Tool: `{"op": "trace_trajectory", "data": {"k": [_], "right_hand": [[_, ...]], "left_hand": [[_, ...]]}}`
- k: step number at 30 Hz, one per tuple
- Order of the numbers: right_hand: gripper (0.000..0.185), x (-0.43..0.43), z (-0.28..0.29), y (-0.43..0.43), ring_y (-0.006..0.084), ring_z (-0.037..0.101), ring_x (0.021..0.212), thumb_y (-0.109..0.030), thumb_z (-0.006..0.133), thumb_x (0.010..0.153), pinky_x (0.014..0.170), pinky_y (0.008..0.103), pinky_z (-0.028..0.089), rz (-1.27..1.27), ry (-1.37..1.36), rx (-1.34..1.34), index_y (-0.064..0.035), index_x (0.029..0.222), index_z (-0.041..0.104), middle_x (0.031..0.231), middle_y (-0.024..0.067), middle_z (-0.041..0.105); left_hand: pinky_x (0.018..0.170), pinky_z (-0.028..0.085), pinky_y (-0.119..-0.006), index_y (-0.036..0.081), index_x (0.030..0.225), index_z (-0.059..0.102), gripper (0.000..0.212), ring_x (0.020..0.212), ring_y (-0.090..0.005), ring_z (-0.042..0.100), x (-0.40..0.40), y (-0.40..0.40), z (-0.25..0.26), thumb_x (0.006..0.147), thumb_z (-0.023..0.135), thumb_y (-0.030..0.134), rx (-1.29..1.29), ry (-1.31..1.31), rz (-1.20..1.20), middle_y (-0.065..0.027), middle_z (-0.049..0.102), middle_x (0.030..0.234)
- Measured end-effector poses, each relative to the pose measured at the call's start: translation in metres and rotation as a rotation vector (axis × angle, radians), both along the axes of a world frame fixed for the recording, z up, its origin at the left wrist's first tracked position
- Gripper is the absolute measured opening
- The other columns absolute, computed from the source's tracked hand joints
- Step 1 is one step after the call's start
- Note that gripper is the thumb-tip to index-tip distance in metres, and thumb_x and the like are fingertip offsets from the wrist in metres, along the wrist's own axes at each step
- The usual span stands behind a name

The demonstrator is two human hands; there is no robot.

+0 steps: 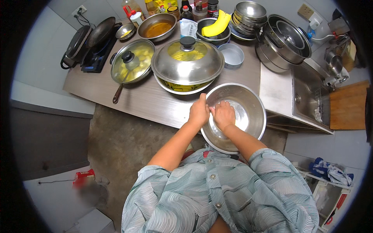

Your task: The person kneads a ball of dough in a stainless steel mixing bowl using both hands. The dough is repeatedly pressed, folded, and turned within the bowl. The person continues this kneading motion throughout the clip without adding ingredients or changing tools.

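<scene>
A large stainless steel mixing bowl [250, 116] rests partly over the front edge of the counter, tilted towards my body. My left hand [199, 112] grips its left rim, thumb up along the metal. Inside the bowl, my right hand [224, 115] presses down with curled fingers near the left side; whatever lies beneath it is mostly hidden. Whitish smears mark the bowl's inner wall and bottom. Just behind the bowl stands a wide pan [186, 90] of green food strips under a domed steel lid [163, 65] with a black knob.
Left of the domed lid, a glass-lidded pan [142, 71] holds yellow chunks; a brown-handled utensil [118, 93] lies by it. A round cake tin [231, 56], a bowl of brown liquid [157, 29], stacked steel bowls [250, 13] and steamer pots [271, 52] stand behind. A sink [309, 90] is right.
</scene>
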State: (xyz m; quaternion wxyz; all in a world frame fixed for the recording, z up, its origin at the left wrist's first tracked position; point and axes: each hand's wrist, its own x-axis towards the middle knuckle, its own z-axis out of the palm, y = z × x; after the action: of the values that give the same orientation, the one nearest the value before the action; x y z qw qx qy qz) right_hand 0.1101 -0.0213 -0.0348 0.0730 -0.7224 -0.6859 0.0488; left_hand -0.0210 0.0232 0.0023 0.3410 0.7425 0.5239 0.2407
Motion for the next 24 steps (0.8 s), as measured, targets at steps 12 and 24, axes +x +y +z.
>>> {"op": "trace_trajectory", "data": {"k": [12, 24], "right_hand": [[0.031, 0.013, -0.009, 0.021, 0.0352, 0.063, 0.095, -0.031, 0.058, 0.089, 0.084, 0.0450, 0.050, -0.037, 0.198, -0.017, -0.0050, 0.086, 0.074, 0.096, 0.0178, 0.068], [0.035, -0.009, 0.026, 0.013, 0.0332, 0.063, 0.097, -0.033, 0.055, 0.088, 0.084, 0.0444, 0.051, 0.082, -0.075, -0.274, -0.0043, 0.093, 0.073, 0.101, 0.0186, 0.067]], "left_hand": [[0.079, 0.047, -0.055, 0.001, 0.107, 0.047, 0.026, 0.089, -0.0497, 0.060, 0.003, 0.003, -0.005, 0.083, 0.055, 0.001, -0.027, 0.006, 0.085, -0.0292, 0.064, 0.091], [0.077, 0.046, -0.056, 0.003, 0.106, 0.047, 0.025, 0.086, -0.0492, 0.061, 0.001, 0.001, -0.007, 0.083, 0.056, 0.003, 0.000, -0.075, 0.069, -0.0279, 0.064, 0.085]]}}
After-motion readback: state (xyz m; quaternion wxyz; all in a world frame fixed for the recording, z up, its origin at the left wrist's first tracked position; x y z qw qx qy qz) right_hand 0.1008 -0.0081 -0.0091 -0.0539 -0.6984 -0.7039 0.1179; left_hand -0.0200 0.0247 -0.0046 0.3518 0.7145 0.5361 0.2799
